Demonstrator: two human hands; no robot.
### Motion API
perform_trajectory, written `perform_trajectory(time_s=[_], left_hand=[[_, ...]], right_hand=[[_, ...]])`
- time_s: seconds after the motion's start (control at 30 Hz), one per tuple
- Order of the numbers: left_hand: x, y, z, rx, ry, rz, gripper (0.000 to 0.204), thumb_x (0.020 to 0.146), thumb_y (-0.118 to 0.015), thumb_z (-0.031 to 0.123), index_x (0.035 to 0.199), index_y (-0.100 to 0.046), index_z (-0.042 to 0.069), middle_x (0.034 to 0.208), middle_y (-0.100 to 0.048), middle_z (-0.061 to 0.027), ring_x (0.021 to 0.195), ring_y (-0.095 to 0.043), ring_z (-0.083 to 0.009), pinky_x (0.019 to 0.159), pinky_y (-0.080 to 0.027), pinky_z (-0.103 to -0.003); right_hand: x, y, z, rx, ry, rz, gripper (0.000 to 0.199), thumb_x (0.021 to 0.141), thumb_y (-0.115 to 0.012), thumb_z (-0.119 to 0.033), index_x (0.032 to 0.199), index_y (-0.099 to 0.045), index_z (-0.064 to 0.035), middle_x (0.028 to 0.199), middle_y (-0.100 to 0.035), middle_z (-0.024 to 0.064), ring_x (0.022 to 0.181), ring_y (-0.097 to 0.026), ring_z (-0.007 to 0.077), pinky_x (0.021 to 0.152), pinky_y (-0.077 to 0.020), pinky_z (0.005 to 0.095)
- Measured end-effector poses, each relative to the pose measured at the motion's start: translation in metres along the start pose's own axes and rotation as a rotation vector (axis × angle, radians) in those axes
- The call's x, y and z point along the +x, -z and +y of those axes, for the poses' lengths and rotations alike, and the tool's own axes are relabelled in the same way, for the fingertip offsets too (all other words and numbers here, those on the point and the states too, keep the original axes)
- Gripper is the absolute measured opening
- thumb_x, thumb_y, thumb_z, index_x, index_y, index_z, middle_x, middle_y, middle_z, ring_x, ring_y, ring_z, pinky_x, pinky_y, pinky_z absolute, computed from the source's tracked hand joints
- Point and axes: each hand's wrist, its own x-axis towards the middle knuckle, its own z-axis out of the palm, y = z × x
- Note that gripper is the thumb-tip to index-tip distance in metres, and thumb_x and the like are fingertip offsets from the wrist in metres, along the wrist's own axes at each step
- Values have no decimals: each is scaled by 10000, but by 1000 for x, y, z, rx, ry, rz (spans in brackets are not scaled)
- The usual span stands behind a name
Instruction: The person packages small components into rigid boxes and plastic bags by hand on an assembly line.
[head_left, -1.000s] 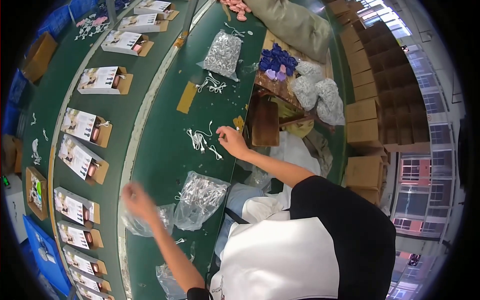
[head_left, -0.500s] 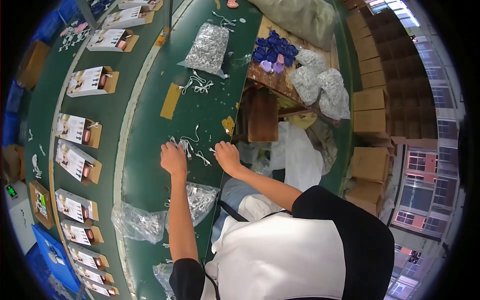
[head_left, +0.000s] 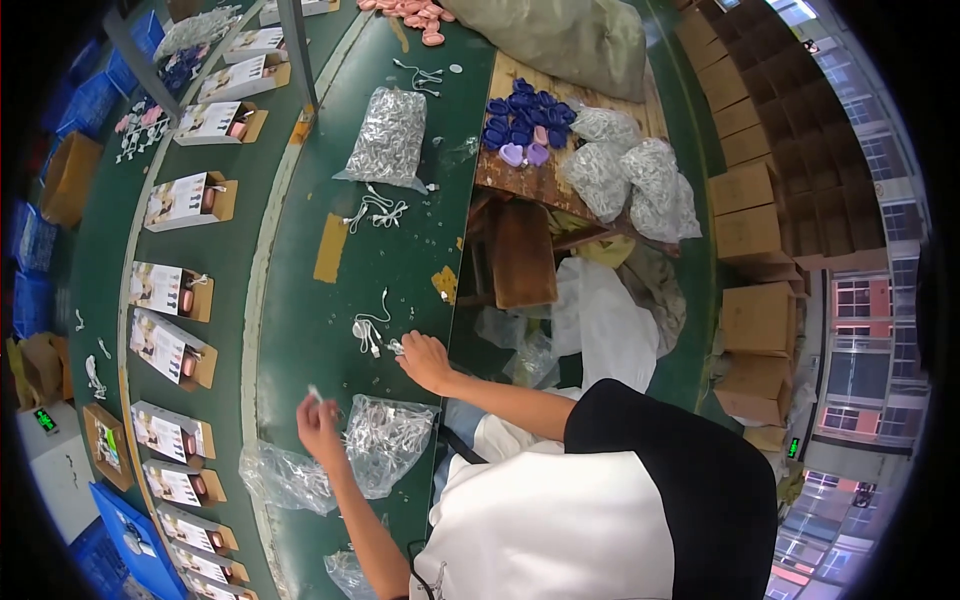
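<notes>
My left hand (head_left: 320, 432) is raised over the green table (head_left: 300, 300) and pinches a small white piece (head_left: 313, 393). It hovers just left of a clear bag of white cables (head_left: 385, 440). My right hand (head_left: 425, 360) rests on the table near its right edge. Its fingertips pinch the end of a small pile of loose white cables (head_left: 368, 330). The two hands are about a hand's width apart.
Open printed boxes (head_left: 170, 290) line the green conveyor on the left. More bagged cables (head_left: 388, 135) and loose cables (head_left: 375, 210) lie further up. A wooden bench (head_left: 540, 180) holds blue and purple cases (head_left: 520, 125). Cardboard cartons (head_left: 750, 230) stack at right.
My left hand went from the bag at the lower left up to the loose cables, then drew back toward the bag with a white piece. My right hand stayed at the cables.
</notes>
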Motion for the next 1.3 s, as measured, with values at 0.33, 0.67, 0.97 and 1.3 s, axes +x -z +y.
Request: perform_trajectory(time_s=[0.33, 0.67, 0.97, 1.3], left_hand=[[-134, 80, 2, -609, 332, 184, 130, 874, -552, 174, 878, -532, 45, 799, -495, -12, 742, -460, -119, 715, -392, -277], [74, -121, 69, 587, -421, -18, 248, 811, -706, 154, 1014, -636, 31, 734, -597, -65, 597, -529, -171, 577, -449, -312], [211, -259, 46, 1000, -782, 44, 345, 744, -739, 258, 1047, -639, 126, 834, -645, -66, 776, -628, -276, 692, -440, -424], [194, -227, 54, 901, -624, 171, 204, 753, -724, 247, 798, -629, 72, 843, -589, -69, 828, -584, -280, 691, -415, -418]], right_hand=[[141, 77, 38, 73, 190, -49, 270, 788, -576, -136, 1004, -454, -28, 770, -571, 193, 740, -584, 397, 646, -467, 499], [235, 82, 91, -176, 409, 160, 181, 811, -510, -74, 986, -508, -25, 662, -583, 166, 633, -602, 348, 559, -487, 450], [240, 68, 94, -49, 330, 127, 231, 763, -592, -83, 987, -537, -70, 646, -595, 139, 654, -618, 355, 565, -484, 461], [240, 81, 82, -64, 318, 11, 168, 738, -609, -80, 900, -570, -104, 729, -618, 116, 727, -619, 328, 603, -479, 455]])
